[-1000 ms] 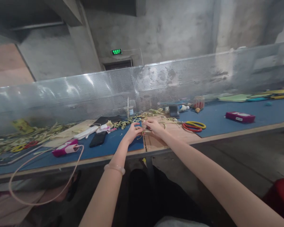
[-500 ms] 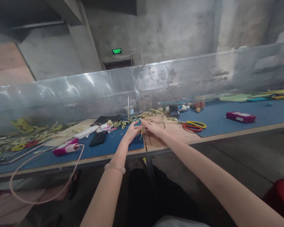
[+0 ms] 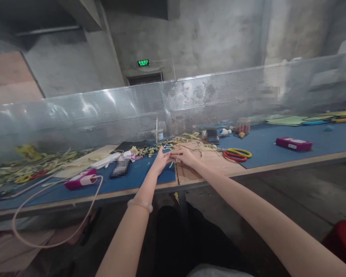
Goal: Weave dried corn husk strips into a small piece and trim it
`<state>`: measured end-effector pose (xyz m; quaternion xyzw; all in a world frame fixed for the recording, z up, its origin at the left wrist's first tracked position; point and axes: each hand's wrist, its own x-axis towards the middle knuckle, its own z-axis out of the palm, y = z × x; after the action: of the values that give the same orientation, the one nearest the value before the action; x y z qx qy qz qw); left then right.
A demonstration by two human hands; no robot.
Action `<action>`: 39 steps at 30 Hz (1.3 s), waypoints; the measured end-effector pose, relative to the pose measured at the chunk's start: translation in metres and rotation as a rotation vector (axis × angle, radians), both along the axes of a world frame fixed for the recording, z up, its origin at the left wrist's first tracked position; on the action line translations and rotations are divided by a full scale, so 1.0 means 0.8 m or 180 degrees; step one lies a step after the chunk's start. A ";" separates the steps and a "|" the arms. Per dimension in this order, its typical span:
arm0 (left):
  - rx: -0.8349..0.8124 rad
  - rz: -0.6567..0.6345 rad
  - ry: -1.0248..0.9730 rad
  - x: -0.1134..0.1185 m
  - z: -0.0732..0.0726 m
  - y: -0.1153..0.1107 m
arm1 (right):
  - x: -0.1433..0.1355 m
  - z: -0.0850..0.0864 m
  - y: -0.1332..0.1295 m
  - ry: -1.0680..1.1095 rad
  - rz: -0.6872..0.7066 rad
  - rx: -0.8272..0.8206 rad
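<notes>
Our right hand is reaching farther left than before, meeting our left hand; we cannot tell whether either is pinching the greenish strip showing just below, probably light, limp, best taken near its end

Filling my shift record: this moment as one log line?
left hand: close to right hand; green strip: between hands, grip unclear; wooden board: under right hand; scissors: right of hands

We see yellowish-green strips, scissors with one red and one yellow handle, our blue desk, a magenta box and a silver-grey panel patterned with dotted holes.
</notes>
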<state>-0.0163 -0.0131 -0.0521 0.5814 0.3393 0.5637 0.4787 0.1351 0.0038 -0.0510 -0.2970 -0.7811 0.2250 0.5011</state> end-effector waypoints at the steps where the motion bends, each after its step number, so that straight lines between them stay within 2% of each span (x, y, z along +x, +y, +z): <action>1: 0.0001 -0.0062 -0.0032 0.000 -0.001 0.001 | 0.000 -0.001 0.002 0.0006 -0.0034 0.0067; 3: 0.0039 -0.0062 -0.0031 -0.001 -0.003 0.002 | 0.000 -0.002 0.004 0.0005 -0.0032 -0.0039; 5: 0.0107 0.0149 0.0111 -0.003 -0.003 0.004 | 0.000 -0.004 0.005 0.0042 0.0021 -0.0281; 9: 0.0327 0.0680 0.0768 -0.009 -0.001 0.006 | -0.001 -0.006 0.006 0.0255 0.0138 -0.0521; 12: 0.0478 0.0801 0.1037 -0.012 0.001 0.006 | -0.002 -0.007 0.006 0.0361 0.0283 -0.0611; 20: 0.0478 0.1008 0.1109 -0.012 0.006 0.002 | -0.005 -0.001 -0.003 0.0469 0.0411 -0.0812; 30: 0.0474 0.1388 0.1131 -0.012 0.008 0.000 | -0.004 0.001 -0.002 0.0595 0.0201 -0.0823; 34: 0.0409 0.1287 0.1115 -0.011 0.009 0.000 | -0.002 0.002 0.000 0.0761 0.0210 -0.0900; 39: 0.0403 0.0720 0.1205 -0.008 0.006 -0.001 | 0.001 0.001 0.003 0.0877 0.0276 -0.0987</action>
<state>-0.0228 -0.0140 -0.0476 0.6639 0.4500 0.5148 0.3028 0.1358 0.0060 -0.0500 -0.3031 -0.6733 0.4023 0.5413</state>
